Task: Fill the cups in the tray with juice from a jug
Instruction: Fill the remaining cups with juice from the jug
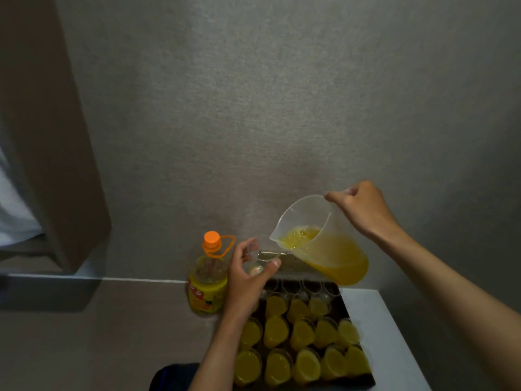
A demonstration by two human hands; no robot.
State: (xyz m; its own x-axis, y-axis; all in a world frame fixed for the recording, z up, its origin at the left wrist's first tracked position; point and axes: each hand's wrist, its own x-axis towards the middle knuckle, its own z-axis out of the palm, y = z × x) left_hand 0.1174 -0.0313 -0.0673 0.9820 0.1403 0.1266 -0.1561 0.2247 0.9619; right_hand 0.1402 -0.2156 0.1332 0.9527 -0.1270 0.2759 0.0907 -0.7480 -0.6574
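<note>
Your left hand point(244, 280) and right hand point(359, 208) are bare, with no rings, watch or gloves showing. Both of your forearms are uncovered all the way to the frame edge, and no sleeve shows on either.

Dim, soft-focus wide-angle view, edges bowed, corners shadowed, faint grain.

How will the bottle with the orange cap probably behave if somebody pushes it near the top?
The bottle would likely tip rather than slide: it stands tall and narrow. Its upper part looks clear, with yellow only lower down, so it may be part empty and fairly light. It stands close to the left hand and the tray, so a fall could hit cups.
</note>
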